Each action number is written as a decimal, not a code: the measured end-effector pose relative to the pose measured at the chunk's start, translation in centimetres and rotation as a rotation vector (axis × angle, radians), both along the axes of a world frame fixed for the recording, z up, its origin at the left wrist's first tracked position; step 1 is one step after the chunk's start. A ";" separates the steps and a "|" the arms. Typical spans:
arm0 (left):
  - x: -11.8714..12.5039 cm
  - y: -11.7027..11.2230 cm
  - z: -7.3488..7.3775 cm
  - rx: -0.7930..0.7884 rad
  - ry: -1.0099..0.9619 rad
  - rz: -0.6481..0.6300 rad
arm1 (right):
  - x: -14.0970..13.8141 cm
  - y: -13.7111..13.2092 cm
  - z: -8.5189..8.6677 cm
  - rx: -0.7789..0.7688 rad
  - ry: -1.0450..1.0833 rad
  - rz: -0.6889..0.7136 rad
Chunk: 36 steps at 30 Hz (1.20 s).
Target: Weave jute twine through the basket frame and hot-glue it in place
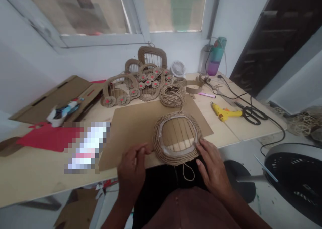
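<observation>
A rounded frame (157, 135) with coils of brown twine round its rim lies at the table's front edge. Its inner band is pale grey, and thin cords cross the opening. My right hand (212, 162) grips the right side of this frame, fingers on the rim and thumb lower down. Left of the frame, my left hand (132, 165) is closed, thumb against curled fingers; whatever it may hold is hidden. A thin loop of cord (188, 172) hangs below the rim. Behind the frame sits a bundle of twine (172, 95), its strand leading toward the frame.
Brown cardboard (130, 128) lies under the frame. Twine-wrapped pieces with paper flowers (148, 83) stand at the back. A yellow glue gun (226, 113), black scissors (254, 115) and a cable are on the right. Red sheet (50, 136) lies left; a black fan (297, 182) stands lower right.
</observation>
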<state>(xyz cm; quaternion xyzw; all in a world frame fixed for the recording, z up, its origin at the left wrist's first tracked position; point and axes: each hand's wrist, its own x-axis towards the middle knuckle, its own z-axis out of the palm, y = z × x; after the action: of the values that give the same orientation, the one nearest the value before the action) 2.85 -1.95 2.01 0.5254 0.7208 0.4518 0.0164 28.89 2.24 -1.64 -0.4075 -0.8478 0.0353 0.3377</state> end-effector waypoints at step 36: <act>1.4 -0.4 -3.5 -0.098 0.315 0.022 | -0.3 0.6 -0.6 0.019 -0.024 0.011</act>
<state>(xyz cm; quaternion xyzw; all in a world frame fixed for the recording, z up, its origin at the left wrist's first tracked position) 4.30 -2.34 -1.45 0.5802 0.7415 0.3282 -0.0763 28.54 2.87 -2.26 -0.3998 -0.8544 0.0242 0.3309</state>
